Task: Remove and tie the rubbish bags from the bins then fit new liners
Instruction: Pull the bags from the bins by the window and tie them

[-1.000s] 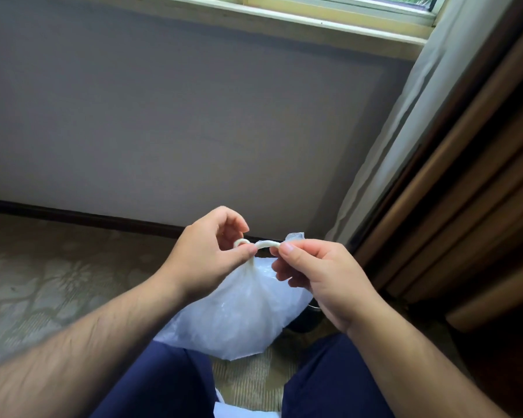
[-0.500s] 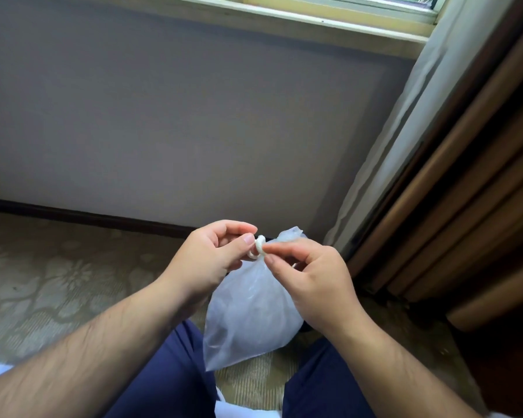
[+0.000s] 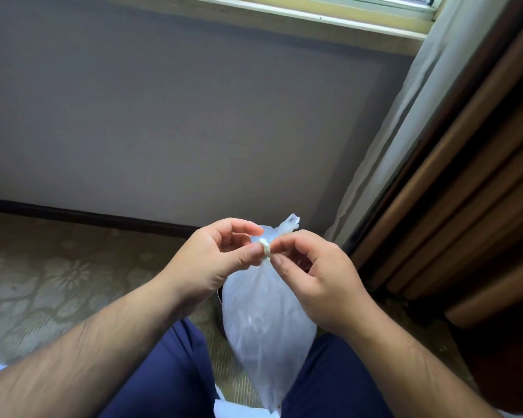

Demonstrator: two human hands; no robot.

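The bag [image 3: 263, 324] is translucent white, the trousers [image 3: 169, 384] dark blue, the carpet [image 3: 58, 282] beige with a flower pattern.

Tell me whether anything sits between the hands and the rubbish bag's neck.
Nothing visible does. The left hand and right hand both pinch the twisted neck of the rubbish bag directly, with their fingertips on the plastic.

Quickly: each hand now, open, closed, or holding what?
Left hand: closed, pinching the twisted neck of the translucent white plastic rubbish bag.
Right hand: closed, pinching the same neck.
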